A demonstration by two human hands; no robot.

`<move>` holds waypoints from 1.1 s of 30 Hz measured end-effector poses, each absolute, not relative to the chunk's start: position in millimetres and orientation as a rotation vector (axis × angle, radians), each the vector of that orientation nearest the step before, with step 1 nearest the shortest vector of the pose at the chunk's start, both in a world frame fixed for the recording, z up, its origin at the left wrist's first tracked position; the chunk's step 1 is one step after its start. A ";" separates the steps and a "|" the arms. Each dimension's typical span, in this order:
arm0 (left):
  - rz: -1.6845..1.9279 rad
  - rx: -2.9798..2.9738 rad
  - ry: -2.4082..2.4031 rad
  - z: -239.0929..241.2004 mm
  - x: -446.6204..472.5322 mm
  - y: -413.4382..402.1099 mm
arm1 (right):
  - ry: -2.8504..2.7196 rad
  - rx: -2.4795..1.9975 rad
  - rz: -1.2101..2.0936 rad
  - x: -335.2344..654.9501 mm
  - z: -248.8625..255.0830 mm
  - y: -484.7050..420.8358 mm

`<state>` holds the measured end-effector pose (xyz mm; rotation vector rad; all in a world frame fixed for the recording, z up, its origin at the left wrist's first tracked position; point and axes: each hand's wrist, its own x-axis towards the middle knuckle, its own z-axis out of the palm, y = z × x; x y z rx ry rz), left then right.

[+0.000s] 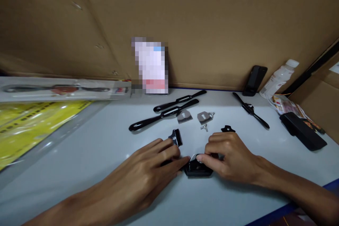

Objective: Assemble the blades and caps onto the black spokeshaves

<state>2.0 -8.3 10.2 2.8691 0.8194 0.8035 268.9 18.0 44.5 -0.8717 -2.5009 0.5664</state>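
Observation:
My left hand (153, 166) and my right hand (227, 155) meet over a small black metal plate (198, 170) lying on the white table (106, 141). Both hands have fingers curled and pinching at its top edge, where a bit of silver shows. A black clamp piece (176, 137) sits just beyond my left fingers. Another small black part (227, 128) lies behind my right hand. Farther back lie two black spokeshave bodies (164, 114) (180, 100), two silver blades (184, 116) (204, 116) and a wing screw (204, 126).
A third black spokeshave (251, 110) lies at the right. A black case (303, 130), a white bottle (279, 77) and a black phone (254, 80) stand near the cardboard wall (212, 24). Yellow packaging (31, 123) and a packed tool (60, 89) lie at left.

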 end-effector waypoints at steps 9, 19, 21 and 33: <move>0.804 2.835 0.814 11.2 0.7 -8.1 | -2.466 -1.036 0.594 254.6 38.6 12.9; 0.752 2.862 0.782 13.0 -1.6 -5.2 | -2.656 -0.883 0.710 273.8 67.7 18.9; 0.757 2.861 0.786 14.7 -0.7 -5.0 | -2.730 -0.860 0.639 275.6 68.4 19.0; 0.743 2.851 0.784 14.3 0.1 -5.4 | -2.439 -0.710 0.821 268.7 51.1 21.5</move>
